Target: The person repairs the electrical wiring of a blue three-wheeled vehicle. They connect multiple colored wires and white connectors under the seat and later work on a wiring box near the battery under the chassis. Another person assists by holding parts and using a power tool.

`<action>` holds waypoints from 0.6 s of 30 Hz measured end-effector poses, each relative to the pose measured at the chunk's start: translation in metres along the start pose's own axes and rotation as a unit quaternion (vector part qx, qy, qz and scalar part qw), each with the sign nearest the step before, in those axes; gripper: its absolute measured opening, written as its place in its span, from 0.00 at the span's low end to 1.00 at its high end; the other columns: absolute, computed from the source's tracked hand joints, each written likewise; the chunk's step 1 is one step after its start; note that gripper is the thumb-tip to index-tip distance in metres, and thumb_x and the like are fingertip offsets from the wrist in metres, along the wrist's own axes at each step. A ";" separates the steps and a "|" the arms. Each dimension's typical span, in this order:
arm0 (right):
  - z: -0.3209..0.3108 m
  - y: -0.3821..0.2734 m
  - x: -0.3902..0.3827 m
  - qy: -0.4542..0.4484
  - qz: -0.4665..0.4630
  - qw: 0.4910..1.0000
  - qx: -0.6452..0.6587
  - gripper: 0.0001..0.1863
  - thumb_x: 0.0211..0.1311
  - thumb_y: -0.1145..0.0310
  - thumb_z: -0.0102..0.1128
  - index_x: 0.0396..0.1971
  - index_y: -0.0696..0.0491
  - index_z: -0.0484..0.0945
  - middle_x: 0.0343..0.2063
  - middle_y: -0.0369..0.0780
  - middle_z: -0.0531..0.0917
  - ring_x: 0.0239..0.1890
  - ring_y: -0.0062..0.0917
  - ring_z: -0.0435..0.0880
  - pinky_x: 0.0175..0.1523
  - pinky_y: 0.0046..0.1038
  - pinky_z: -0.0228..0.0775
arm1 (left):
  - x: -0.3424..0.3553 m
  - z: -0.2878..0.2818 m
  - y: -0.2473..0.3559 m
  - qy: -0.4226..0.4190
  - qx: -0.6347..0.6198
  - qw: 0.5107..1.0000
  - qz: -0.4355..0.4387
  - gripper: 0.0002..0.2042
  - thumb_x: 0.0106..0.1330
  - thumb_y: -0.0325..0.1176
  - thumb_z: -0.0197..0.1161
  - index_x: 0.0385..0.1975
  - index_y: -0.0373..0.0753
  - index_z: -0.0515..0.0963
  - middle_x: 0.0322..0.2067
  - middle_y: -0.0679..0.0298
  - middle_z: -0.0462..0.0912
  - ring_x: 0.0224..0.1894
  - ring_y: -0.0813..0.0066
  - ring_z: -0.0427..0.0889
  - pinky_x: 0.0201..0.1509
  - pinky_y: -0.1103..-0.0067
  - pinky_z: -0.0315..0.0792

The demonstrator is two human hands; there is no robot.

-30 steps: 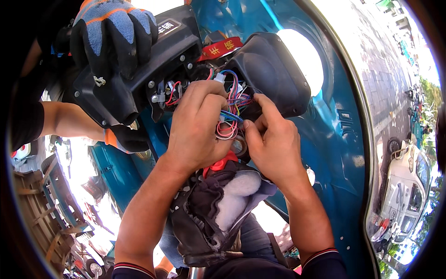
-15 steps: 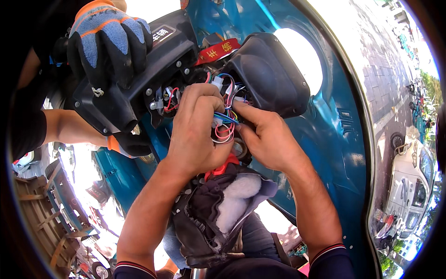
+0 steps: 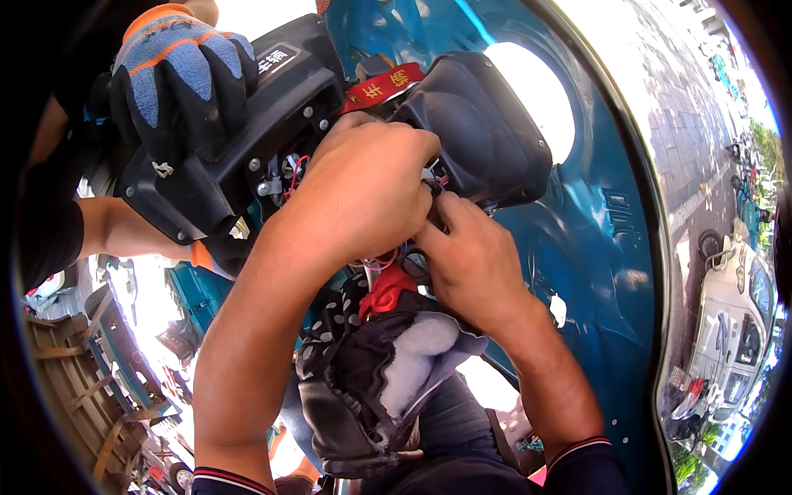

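Observation:
My left hand [image 3: 371, 177] is curled over the opening between two black plastic housings, its back toward me and its fingertips hidden. Thumb and index finger of my right hand [image 3: 472, 264] pinch just beside it, almost touching the left fist. Something small and dark shows between them, too hidden to name. Thin coloured wires [image 3: 381, 262] loop out below my hands. On the right is a rounded black housing [image 3: 487, 128]. On the left lies a black plastic cover [image 3: 289, 87] with screws, and more wires [image 3: 295, 173] show at its edge.
Another person's gloved hand [image 3: 177, 82] rests on the black cover; their second glove [image 3: 223, 254] is below it. A red ribbon [image 3: 384, 87] lies between the housings. A torn dark seat-like pad with white stuffing [image 3: 421, 346] sits below. Blue metal panel [image 3: 577, 330] on the right.
My left hand has turned over and moved up and right, now covering most of the wires. My right hand has shifted slightly down. The gloved hand and cover have shifted slightly up-left in the picture.

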State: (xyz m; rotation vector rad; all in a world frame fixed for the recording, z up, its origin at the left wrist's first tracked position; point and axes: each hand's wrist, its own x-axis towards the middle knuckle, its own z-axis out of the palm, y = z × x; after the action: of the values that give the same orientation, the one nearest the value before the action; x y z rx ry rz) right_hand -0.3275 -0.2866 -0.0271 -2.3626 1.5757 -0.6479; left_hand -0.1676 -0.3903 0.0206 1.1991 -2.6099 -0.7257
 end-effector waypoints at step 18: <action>-0.017 0.013 0.002 0.150 0.293 0.797 0.506 0.11 0.70 0.72 0.69 0.40 0.67 0.85 0.38 0.36 0.85 0.35 0.15 0.79 0.40 0.21 0.72 | -0.007 0.013 -0.025 0.077 -0.299 0.951 -0.005 0.13 0.60 0.23 0.65 0.46 0.30 0.81 0.34 0.68 0.80 0.32 0.84 0.71 0.36 0.80 0.70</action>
State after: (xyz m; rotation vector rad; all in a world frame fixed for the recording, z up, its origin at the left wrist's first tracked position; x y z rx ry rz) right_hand -0.3457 -0.2930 -0.0176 -0.9598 1.3898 -1.3056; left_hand -0.1509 -0.3940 -0.0029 1.0216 -2.0272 -1.2495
